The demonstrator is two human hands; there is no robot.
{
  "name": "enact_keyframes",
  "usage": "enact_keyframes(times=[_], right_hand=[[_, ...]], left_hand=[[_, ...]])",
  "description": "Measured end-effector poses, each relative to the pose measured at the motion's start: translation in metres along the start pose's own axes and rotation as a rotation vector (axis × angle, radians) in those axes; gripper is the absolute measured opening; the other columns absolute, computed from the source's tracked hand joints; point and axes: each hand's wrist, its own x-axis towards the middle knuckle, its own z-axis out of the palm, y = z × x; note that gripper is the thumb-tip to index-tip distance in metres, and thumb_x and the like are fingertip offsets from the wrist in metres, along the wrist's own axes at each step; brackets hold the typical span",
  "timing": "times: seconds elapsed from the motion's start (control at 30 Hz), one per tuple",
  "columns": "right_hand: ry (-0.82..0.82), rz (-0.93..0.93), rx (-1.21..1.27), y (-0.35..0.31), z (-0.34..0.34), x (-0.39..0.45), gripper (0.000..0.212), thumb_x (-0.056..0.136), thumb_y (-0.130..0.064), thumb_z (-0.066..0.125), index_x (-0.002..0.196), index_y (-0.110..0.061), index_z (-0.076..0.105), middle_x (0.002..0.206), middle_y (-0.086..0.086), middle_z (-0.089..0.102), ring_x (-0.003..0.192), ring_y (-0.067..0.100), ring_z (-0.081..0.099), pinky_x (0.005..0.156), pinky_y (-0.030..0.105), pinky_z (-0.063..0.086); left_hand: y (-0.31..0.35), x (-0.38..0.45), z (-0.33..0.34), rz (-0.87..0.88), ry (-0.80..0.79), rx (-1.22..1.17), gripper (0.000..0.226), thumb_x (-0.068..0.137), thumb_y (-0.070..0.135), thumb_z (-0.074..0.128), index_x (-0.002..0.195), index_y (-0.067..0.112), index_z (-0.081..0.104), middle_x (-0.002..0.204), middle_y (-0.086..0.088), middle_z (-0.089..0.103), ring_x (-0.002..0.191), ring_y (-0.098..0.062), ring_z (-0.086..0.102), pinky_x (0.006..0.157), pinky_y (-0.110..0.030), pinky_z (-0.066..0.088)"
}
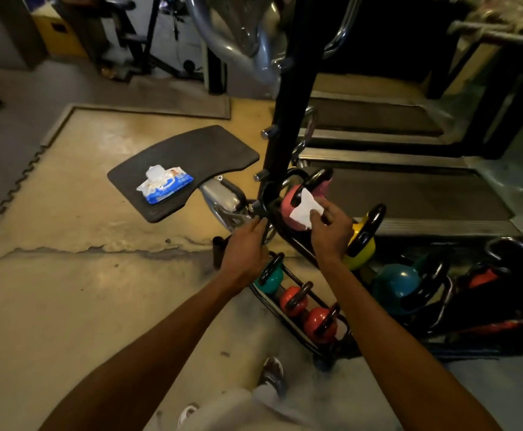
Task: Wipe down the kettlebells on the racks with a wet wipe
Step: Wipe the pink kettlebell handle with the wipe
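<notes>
From the head camera, looking down, the right hand [331, 230] pinches a white wet wipe [304, 209] between thumb and fingertips and lays it against the pink kettlebell [289, 202] on the upper tier of the rack [288, 241]; that grip is clamped on the wipe, probably so the sheet stays spread over the bell's rounded side. The left hand [247, 248] has its fingers curled round a dark handle or bar at the rack's edge, a grip clamped there, it seems, to steady things while the other hand rubs; which part it holds I cannot tell. Just right of the pink one sits a yellow kettlebell [359, 247], and on the lower tier stand a teal kettlebell [271, 279] and two red kettlebells [291, 301], with a larger blue kettlebell [395, 286] further right. The pack of wipes [163, 188] lies on a dark padded surface [191, 157] to the left, within reach for a fresh sheet. Judging by this, most bells are yet to be wiped.
</notes>
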Motion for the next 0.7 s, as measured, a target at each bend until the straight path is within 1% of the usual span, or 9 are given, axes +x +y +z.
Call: enact_keyframes(times=[0.1,0.17,0.2,0.27,0.37,0.5,0.57,0.63,0.7], right_hand=[[0.006,-0.068,0.019,-0.010,-0.010,0.034,0.034,0.095,-0.002,0.066,0.125,-0.017,0.074,0.117,-0.007,0.074,0.109,0.009,0.069,0.095,0.033,0.060],[-0.016,-0.136,-0.017,-0.014,-0.017,0.057,0.035,0.095,0.000,0.065,0.124,-0.017,0.075,0.115,-0.007,0.074,0.103,0.002,0.068,0.091,0.024,0.058],[-0.034,-0.178,-0.051,-0.013,-0.019,0.069,0.035,0.095,-0.001,0.066,0.124,-0.017,0.076,0.115,-0.005,0.075,0.101,0.003,0.069,0.089,0.023,0.058],[-0.081,-0.269,-0.133,-0.011,-0.021,0.091,0.037,0.094,-0.002,0.068,0.126,-0.019,0.075,0.116,-0.001,0.077,0.104,0.009,0.071,0.089,0.030,0.061],[-0.178,-0.420,-0.267,-0.008,-0.019,0.118,0.038,0.096,0.001,0.062,0.126,-0.019,0.075,0.125,-0.001,0.075,0.114,0.014,0.070,0.098,0.036,0.059],[-0.298,-0.526,-0.414,-0.003,-0.013,0.143,0.038,0.100,-0.001,0.055,0.130,-0.017,0.072,0.136,0.003,0.069,0.127,0.021,0.064,0.108,0.040,0.053],[-0.397,-0.527,-0.430,0.003,-0.010,0.152,0.037,0.101,-0.002,0.053,0.131,-0.015,0.071,0.140,0.006,0.067,0.133,0.023,0.060,0.113,0.043,0.048],[-0.504,-0.531,-0.480,0.007,-0.011,0.163,0.037,0.103,-0.006,0.052,0.135,-0.016,0.068,0.145,0.008,0.063,0.137,0.026,0.056,0.117,0.046,0.044],[-0.630,-0.537,-0.543,0.010,-0.016,0.172,0.039,0.104,-0.011,0.051,0.140,-0.016,0.065,0.149,0.008,0.059,0.140,0.027,0.053,0.119,0.046,0.041]], left_hand=[[0.024,0.031,0.007,0.052,0.025,0.071,0.079,0.097,0.017,0.061,0.166,0.021,0.023,0.172,-0.007,0.024,0.157,-0.027,0.023,0.128,-0.052,0.025],[0.037,0.049,0.014,0.080,0.013,0.112,0.081,0.099,0.016,0.057,0.167,0.023,0.014,0.175,-0.006,0.013,0.161,-0.026,0.012,0.131,-0.052,0.016],[0.042,0.056,0.019,0.090,0.004,0.134,0.081,0.100,0.016,0.055,0.168,0.023,0.010,0.175,-0.005,0.008,0.162,-0.026,0.007,0.131,-0.052,0.012],[0.052,0.067,0.026,0.112,-0.009,0.185,0.082,0.102,0.018,0.053,0.168,0.023,0.004,0.176,-0.005,0.000,0.162,-0.023,-0.002,0.132,-0.050,0.005],[0.066,0.078,0.033,0.147,-0.035,0.240,0.088,0.103,0.029,0.057,0.167,0.019,-0.002,0.175,-0.006,-0.007,0.161,-0.023,-0.010,0.132,-0.047,-0.002],[0.069,0.096,0.049,0.140,-0.015,0.243,0.093,0.103,0.043,0.056,0.167,0.016,-0.007,0.174,-0.007,-0.014,0.160,-0.023,-0.016,0.132,-0.049,-0.002],[0.069,0.106,0.055,0.134,0.002,0.250,0.090,0.104,0.052,0.045,0.167,0.015,-0.008,0.174,-0.008,-0.016,0.160,-0.023,-0.018,0.132,-0.048,-0.004],[0.070,0.116,0.055,0.135,0.025,0.249,0.088,0.100,0.064,0.020,0.167,0.014,-0.008,0.173,-0.008,-0.017,0.160,-0.023,-0.017,0.131,-0.044,-0.008],[0.070,0.126,0.056,0.144,0.054,0.210,0.084,0.100,0.063,0.007,0.166,0.014,-0.008,0.173,-0.009,-0.016,0.160,-0.023,-0.016,0.131,-0.044,-0.007]])
